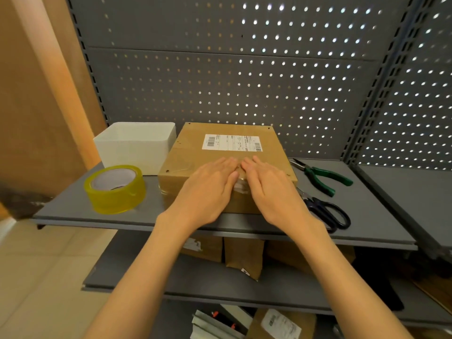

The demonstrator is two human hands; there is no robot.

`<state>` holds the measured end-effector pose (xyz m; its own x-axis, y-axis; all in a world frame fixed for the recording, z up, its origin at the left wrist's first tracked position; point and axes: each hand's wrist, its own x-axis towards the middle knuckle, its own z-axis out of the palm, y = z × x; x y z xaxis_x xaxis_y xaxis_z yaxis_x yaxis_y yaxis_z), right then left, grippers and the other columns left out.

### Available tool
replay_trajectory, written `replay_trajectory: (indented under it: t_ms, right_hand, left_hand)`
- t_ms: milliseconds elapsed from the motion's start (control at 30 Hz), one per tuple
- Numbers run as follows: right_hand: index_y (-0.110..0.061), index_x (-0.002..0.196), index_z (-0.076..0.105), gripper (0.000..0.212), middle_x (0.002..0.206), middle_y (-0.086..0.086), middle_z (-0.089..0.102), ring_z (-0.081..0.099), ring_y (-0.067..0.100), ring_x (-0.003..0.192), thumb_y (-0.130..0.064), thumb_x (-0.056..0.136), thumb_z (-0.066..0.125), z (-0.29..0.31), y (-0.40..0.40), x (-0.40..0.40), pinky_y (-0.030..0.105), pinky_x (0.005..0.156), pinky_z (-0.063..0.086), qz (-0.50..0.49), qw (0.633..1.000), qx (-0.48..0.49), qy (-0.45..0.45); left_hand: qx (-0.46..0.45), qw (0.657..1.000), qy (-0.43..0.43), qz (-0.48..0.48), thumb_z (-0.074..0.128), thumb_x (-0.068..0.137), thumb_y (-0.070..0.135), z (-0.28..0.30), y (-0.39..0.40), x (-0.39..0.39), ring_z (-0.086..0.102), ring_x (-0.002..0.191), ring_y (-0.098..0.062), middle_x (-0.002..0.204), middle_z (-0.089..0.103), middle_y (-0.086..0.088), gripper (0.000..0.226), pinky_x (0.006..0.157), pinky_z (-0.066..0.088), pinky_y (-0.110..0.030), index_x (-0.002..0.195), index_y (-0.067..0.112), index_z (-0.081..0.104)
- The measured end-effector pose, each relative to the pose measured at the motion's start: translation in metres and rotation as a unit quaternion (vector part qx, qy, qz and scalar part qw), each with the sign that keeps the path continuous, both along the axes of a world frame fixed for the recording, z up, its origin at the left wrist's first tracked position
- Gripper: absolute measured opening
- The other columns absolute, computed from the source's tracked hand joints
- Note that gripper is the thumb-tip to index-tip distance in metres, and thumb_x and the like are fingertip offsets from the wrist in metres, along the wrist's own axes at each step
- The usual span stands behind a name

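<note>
A flat brown cardboard box (195, 148) with a white shipping label (232, 142) lies on the grey metal shelf (73, 209). Both hands lie flat on the box's near top, side by side, fingers straight and pointing away. My left hand (210, 184) presses left of the middle seam. My right hand (271, 187) presses right of it. A strip of clear tape runs over the near edge between the thumbs.
A roll of yellowish clear tape (115, 189) stands left of the box, with a white open bin (137, 145) behind it. Green-handled pliers (322, 176) and black scissors (327, 212) lie to the right. Perforated panels back the shelf; parcels (244, 258) sit on lower shelves.
</note>
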<state>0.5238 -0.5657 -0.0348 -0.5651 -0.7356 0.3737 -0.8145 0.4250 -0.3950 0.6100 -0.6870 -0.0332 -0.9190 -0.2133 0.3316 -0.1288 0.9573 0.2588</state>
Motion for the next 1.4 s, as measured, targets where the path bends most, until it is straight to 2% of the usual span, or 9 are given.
replay_trajectory:
  t_ms: [133, 267, 433, 567, 633, 733, 967, 1167, 1400]
  right_hand:
    - [-0.011, 0.127, 0.055, 0.043, 0.13, 0.005, 0.057, 0.04, 0.012, 0.131, -0.026, 0.103, 0.024, -0.002, -0.001, -0.006, 0.027, 0.099, 0.033, -0.014, 1.0, -0.001, 0.009]
    - [-0.028, 0.076, 0.053, 0.036, 0.074, -0.012, 0.054, 0.053, 0.006, 0.069, -0.033, 0.101, 0.028, 0.006, -0.001, -0.009, 0.027, 0.063, 0.034, -0.03, 0.996, -0.079, 0.037]
    - [-0.022, 0.134, 0.048, 0.051, 0.138, -0.004, 0.051, 0.041, 0.014, 0.129, -0.044, 0.1, 0.017, 0.008, -0.013, -0.02, 0.033, 0.108, 0.028, 0.002, 0.993, 0.073, 0.092]
    - [-0.025, 0.14, 0.04, 0.053, 0.145, -0.008, 0.042, 0.032, 0.013, 0.136, -0.045, 0.1, 0.013, 0.004, -0.014, -0.019, 0.03, 0.109, 0.024, -0.035, 0.993, 0.081, 0.083]
    - [-0.017, 0.121, 0.057, 0.045, 0.111, -0.002, 0.064, 0.057, 0.02, 0.108, -0.035, 0.102, 0.02, 0.005, -0.013, -0.022, 0.026, 0.081, 0.045, -0.048, 0.996, 0.027, 0.071]
    - [-0.01, 0.099, 0.059, 0.038, 0.073, -0.003, 0.058, 0.055, 0.017, 0.063, -0.027, 0.102, 0.024, 0.01, -0.009, -0.029, 0.027, 0.05, 0.04, -0.056, 0.995, 0.021, 0.082]
    - [-0.021, 0.132, 0.052, 0.049, 0.135, -0.003, 0.053, 0.046, 0.012, 0.128, -0.046, 0.098, 0.029, 0.003, 0.004, -0.03, 0.026, 0.105, 0.032, 0.007, 0.993, 0.037, 0.114]
    - [-0.01, 0.123, 0.061, 0.062, 0.123, 0.006, 0.063, 0.06, 0.021, 0.114, -0.052, 0.094, 0.024, -0.007, 0.006, -0.033, 0.035, 0.095, 0.047, -0.011, 0.968, 0.121, 0.221]
    - [-0.009, 0.133, 0.051, 0.068, 0.135, 0.008, 0.054, 0.05, 0.02, 0.126, -0.055, 0.09, 0.025, -0.004, 0.008, -0.035, 0.033, 0.106, 0.028, 0.011, 0.959, 0.174, 0.225]
  left_hand:
    - [0.041, 0.999, -0.018, 0.007, 0.025, 0.102, 0.03, 0.007, -0.004, -0.001, 0.031, 0.138, -0.013, 0.149, 0.037, -0.001, 0.045, 0.11, 0.017, -0.021, 0.143, 0.013, 0.034]
    - [0.017, 0.999, -0.011, 0.041, 0.025, 0.102, 0.031, 0.016, -0.004, -0.011, 0.059, 0.103, -0.025, 0.113, 0.064, -0.007, 0.038, 0.087, 0.045, -0.036, 0.118, 0.016, 0.055]
    - [-0.046, 0.996, -0.068, -0.04, 0.017, 0.102, 0.026, 0.011, -0.009, -0.027, 0.018, 0.143, -0.014, 0.155, 0.021, -0.004, 0.049, 0.115, 0.007, -0.025, 0.149, 0.014, 0.017]
    - [-0.025, 0.994, -0.099, -0.032, 0.011, 0.102, 0.031, 0.01, -0.018, -0.025, 0.005, 0.144, -0.009, 0.158, 0.009, 0.002, 0.049, 0.115, 0.001, -0.024, 0.15, 0.018, 0.01]
    - [0.015, 0.994, -0.107, -0.03, 0.012, 0.103, 0.03, 0.016, -0.021, -0.021, 0.007, 0.144, -0.007, 0.157, 0.011, 0.004, 0.048, 0.114, 0.001, -0.021, 0.149, 0.017, 0.013]
    - [0.018, 0.994, -0.104, -0.02, 0.014, 0.104, 0.025, 0.02, -0.021, -0.019, 0.015, 0.143, -0.011, 0.156, 0.02, 0.0, 0.047, 0.111, 0.008, -0.021, 0.147, 0.012, 0.021]
    - [0.008, 0.993, -0.056, -0.102, 0.026, 0.1, 0.037, 0.014, -0.024, -0.018, 0.019, 0.142, -0.011, 0.154, 0.023, 0.006, 0.048, 0.113, 0.016, -0.026, 0.146, 0.025, 0.024]
    - [-0.111, 0.984, -0.092, -0.1, 0.023, 0.093, 0.051, 0.005, -0.037, -0.021, 0.009, 0.144, -0.009, 0.158, 0.007, 0.004, 0.064, 0.115, 0.008, -0.025, 0.149, 0.025, 0.008]
    - [-0.164, 0.976, -0.104, -0.094, 0.026, 0.095, 0.049, 0.007, -0.036, -0.02, 0.007, 0.144, -0.011, 0.158, 0.003, 0.0, 0.067, 0.115, 0.007, -0.024, 0.15, 0.019, 0.003]
